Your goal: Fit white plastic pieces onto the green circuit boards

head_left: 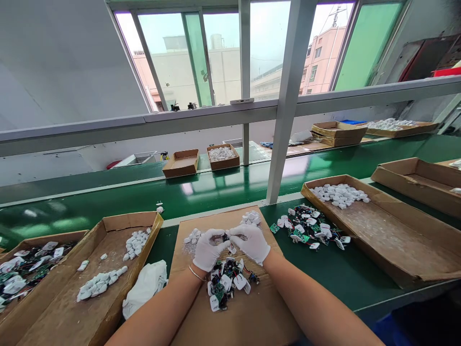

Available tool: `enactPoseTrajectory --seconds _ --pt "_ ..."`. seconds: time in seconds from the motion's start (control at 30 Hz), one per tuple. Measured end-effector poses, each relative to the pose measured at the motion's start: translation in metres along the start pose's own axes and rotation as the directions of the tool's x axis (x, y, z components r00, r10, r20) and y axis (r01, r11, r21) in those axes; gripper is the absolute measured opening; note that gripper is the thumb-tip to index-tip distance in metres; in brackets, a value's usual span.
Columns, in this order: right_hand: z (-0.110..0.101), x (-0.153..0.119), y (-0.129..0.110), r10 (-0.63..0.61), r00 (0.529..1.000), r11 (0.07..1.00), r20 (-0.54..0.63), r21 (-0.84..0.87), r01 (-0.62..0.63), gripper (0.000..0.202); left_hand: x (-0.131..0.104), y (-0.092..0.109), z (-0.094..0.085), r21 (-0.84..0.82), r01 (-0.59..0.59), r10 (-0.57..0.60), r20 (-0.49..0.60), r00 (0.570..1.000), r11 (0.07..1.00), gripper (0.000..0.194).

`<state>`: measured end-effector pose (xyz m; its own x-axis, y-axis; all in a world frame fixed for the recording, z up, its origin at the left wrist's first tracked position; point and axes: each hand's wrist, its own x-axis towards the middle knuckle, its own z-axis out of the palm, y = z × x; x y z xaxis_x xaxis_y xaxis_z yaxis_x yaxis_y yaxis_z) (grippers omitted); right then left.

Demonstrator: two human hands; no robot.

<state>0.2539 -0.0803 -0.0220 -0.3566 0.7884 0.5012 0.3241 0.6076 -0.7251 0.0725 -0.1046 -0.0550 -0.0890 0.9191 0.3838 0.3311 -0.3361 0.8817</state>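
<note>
The left hand and right hand, both gloved, were closed at the fingertips, pinching a small dark part between them above a cardboard sheet. Slick glove fabric might have let it slip — into the pile of circuit boards just below, where loose wires could have snagged it. Farther out, white pieces lay in a cardboard tray on the left.

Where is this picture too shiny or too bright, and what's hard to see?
Head view: the sky through the windows is nearly washed out; white glare streaks the green belt; the arms look stretched toward the bottom corners; the dark part between the hands is too small to make out.
</note>
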Motion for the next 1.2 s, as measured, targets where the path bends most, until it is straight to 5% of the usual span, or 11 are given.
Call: enactPoseTrajectory --seconds 0.37,0.5,0.63,0.73,0.8,0.9,1.2 --pt "0.004 -0.003 0.001 -0.046 0.999 0.998 -0.015 0.046 0.047 0.016 -0.001 -0.002 0.001 0.015 -0.034 0.033 0.030 0.999 0.999 0.028" --pt "0.006 -0.001 0.007 0.132 0.991 0.950 0.026 0.281 -0.135 0.017 -0.004 0.000 -0.001 0.056 -0.065 0.064 0.025 0.998 0.996 0.027" --pt "0.015 0.001 0.021 0.338 0.923 0.607 0.183 0.707 -0.362 0.057 -0.010 0.006 -0.002 0.126 -0.179 0.178 0.019 0.984 0.976 0.027" --pt "0.020 -0.001 0.023 0.251 0.855 0.310 0.454 0.800 -0.515 0.058 -0.012 0.015 -0.003 0.102 -0.286 0.284 0.029 0.958 0.953 0.025" --pt "0.021 -0.003 0.019 0.144 0.813 0.216 0.563 0.784 -0.582 0.041 -0.013 0.020 -0.002 0.075 -0.330 0.328 0.036 0.944 0.941 0.023" --pt "0.020 -0.005 0.012 0.069 0.812 0.212 0.580 0.786 -0.580 0.026 -0.013 0.025 -0.003 0.059 -0.347 0.345 0.042 0.938 0.936 0.023" --pt "0.018 -0.005 0.014 0.077 0.810 0.273 0.581 0.769 -0.578 0.029 -0.011 0.023 -0.005 0.042 -0.336 0.330 0.105 0.938 0.941 0.026"
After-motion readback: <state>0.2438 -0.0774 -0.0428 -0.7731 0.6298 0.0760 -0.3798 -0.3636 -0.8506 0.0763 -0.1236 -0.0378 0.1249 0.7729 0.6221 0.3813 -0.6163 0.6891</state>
